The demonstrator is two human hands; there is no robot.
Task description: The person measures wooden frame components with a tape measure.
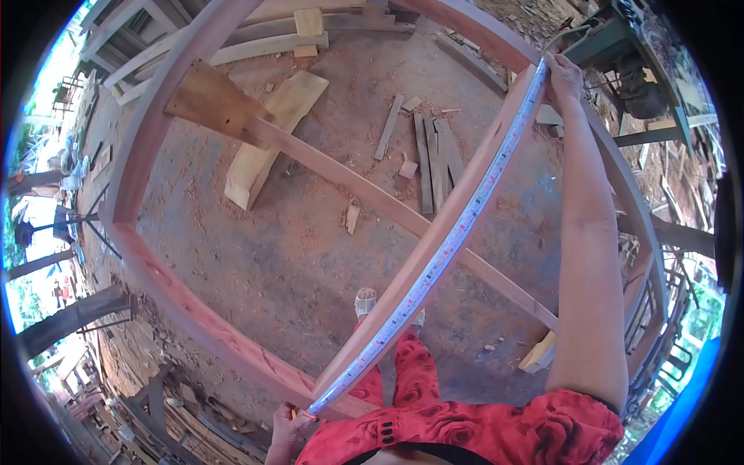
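Observation:
A tape measure (447, 253) with a pale printed blade lies stretched along a reddish wooden crossbar (403, 275) of a large frame. At the near end, my left hand (285, 430) pinches the tape beside a small orange part that I cannot make out clearly. My right arm reaches out to the far end, where my right hand (566, 80) grips the tape at the joint between the crossbar and the frame's far rail (480, 31). Part of the right fingers is hidden behind the wood. The near rail (209, 325) runs up to the left from my left hand.
A thin lath (349, 182) passes beneath the crossbar. Pale boards (283, 132), narrow offcuts (438, 159) and shavings lie on the dirty floor inside the frame. Stacked timber (271, 46) is at the back left, and a green metal machine (639, 70) stands at the far right.

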